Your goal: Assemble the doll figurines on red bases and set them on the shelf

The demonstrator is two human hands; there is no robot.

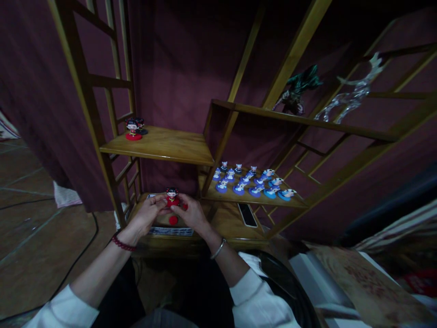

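Note:
Between both hands, over a box on the lower shelf, is a small black-haired figurine [172,195] in red. My left hand [152,211] grips it from the left with its fingers closed. From the other side my right hand [191,212] pinches it low down, near its red base. A loose red disc [173,220] lies in the shallow box [170,231] just below the hands. Up on the left shelf stand a similar red-based figurine [133,129] and a darker one partly hidden behind it.
Rows of purple and blue figurines [240,186] fill the middle shelf [218,197]. A phone [247,215] lies on the lower shelf to the right. Higher up stand a clear deer ornament [355,93] and a dark green ornament [300,89]. A cable [92,237] runs along the floor.

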